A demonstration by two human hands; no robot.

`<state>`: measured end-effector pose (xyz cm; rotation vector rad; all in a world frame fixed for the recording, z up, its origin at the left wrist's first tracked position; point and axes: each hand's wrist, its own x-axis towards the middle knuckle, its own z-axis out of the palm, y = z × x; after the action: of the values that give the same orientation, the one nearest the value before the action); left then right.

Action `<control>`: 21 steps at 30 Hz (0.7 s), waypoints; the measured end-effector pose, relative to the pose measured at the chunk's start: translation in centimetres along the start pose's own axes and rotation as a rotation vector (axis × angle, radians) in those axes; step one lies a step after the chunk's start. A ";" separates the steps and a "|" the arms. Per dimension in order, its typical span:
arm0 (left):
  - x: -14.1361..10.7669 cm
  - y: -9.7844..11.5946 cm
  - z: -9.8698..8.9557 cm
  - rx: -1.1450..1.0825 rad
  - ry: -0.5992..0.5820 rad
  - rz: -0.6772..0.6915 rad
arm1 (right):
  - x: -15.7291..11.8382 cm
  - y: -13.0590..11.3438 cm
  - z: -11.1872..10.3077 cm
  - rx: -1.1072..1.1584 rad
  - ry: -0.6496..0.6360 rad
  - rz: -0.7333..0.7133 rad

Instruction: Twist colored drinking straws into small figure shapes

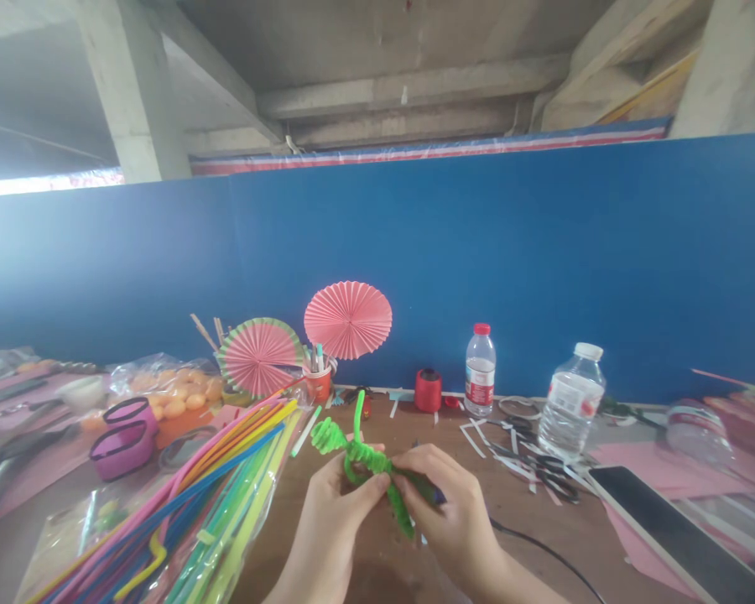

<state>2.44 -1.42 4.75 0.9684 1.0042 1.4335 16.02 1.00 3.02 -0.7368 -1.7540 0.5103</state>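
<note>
A bright green fuzzy pipe-cleaner figure [368, 455] is held between both hands above the brown table, near the centre. It has a coiled end at the left, a straight stem sticking up and a fuzzy length hanging down. My left hand [336, 503] pinches its middle from the left, thumb on top. From the right, my right hand [446, 495] grips the same piece between thumb and fingers, close to the left thumb. The fingers partly hide the piece.
Colourful pipe cleaners [195, 503] in clear plastic lie at the left. Two paper fans [348, 320] stand behind. Bottles [480, 377], a red round container [428, 391], scissors [554, 478], paper strips and a phone [679, 533] are at the right. A dark cable [541, 549] crosses the table.
</note>
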 end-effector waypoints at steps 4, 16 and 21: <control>0.0 0.4 -0.5 0.079 0.011 0.030 | 0.1 -0.2 0.1 0.024 -0.003 0.116; 1.2 0.2 -1.7 0.189 -0.140 0.051 | 0.5 -0.2 0.3 -0.059 -0.053 0.264; 1.4 -0.6 -1.5 0.154 -0.103 0.016 | 0.4 0.4 0.6 -0.126 -0.062 0.258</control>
<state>1.10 -0.06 3.74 1.1530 1.0440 1.3206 15.47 1.58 2.79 -1.0545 -1.7697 0.6051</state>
